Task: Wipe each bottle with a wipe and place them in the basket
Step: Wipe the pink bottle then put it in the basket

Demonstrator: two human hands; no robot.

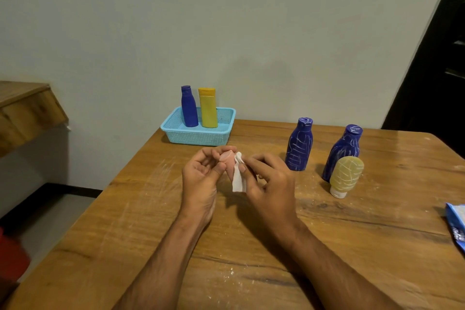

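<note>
A small pink bottle (227,160) is held above the table's middle by my left hand (201,178), whose fingers close around it. My right hand (269,184) presses a white wipe (238,176) against the bottle's right side. At the back stands a light blue mesh basket (193,134), with a clean blue bottle (189,107) and a yellow bottle (207,108) upright inside. To the right, two blue bottles (299,145) (343,150) streaked with white marks stand on the table. A pale yellow tube (346,175), also marked, rests cap down in front of them.
The wooden table (251,246) carries white dust smears. A blue wipe packet (456,228) lies at the right edge. A wooden shelf (27,111) juts out at the left. The wall is close behind the basket. Something red (10,254) sits at the lower left.
</note>
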